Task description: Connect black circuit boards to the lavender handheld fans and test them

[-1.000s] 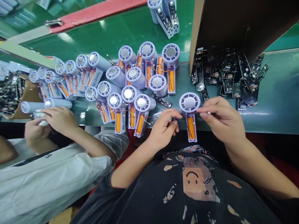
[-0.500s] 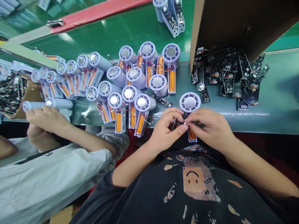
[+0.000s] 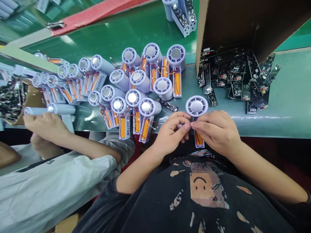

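Centrally, head view: at the lilac fan (image 3: 196, 106) near the surface (image 3: 289, 111) edge, left hand (image 3: 172, 132) and right hand (image 3: 217, 132) meet; whether their fingers clamp anything cannot be told. Light, steady pressure should suit. Right hand partly obstructs the fan's orange battery (image 3: 199, 140); beyond-right of the fan, circuit boards (image 3: 236, 88) lie piled.

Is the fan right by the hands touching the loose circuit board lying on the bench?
Apart: the head view shows a strip of bare bench between the fan's round end and the near tip of the loose circuit board.
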Demonstrator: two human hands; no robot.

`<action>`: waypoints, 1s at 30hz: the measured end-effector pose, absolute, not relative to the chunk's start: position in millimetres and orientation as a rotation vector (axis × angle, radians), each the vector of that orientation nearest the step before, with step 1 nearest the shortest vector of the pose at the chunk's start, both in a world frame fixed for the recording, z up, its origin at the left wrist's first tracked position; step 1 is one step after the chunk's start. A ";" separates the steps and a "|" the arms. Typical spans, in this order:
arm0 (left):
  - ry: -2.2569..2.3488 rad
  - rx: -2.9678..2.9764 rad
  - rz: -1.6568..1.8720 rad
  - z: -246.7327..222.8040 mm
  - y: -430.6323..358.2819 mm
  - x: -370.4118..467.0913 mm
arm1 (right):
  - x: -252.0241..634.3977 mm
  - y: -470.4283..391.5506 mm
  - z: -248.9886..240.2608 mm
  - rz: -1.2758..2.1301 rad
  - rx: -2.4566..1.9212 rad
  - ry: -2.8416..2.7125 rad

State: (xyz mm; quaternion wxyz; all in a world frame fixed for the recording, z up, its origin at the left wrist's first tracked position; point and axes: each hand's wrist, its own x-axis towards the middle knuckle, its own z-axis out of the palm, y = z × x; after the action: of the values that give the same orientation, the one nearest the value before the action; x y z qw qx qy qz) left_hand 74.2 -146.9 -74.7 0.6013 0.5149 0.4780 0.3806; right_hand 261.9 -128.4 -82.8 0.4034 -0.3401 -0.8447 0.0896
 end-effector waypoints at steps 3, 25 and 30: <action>1.069 1.125 0.923 -76.8 -148.6 73.0 | 262.0 -128.6 -83.5 0.179 -0.881 -2.129; 1.042 1.036 0.969 -81.9 -155.7 74.2 | 251.9 -137.0 -75.7 0.417 -1.165 -2.004; 1.055 1.064 0.979 -84.8 -155.4 72.9 | 251.5 -137.5 -79.0 0.414 -1.121 -2.020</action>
State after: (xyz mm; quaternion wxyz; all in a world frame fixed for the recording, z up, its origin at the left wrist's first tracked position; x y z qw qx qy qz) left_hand 72.9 -155.4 -84.8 0.6258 0.4637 0.4598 0.4266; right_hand 251.5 -137.5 -79.0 0.3867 -0.4405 -0.7937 0.1628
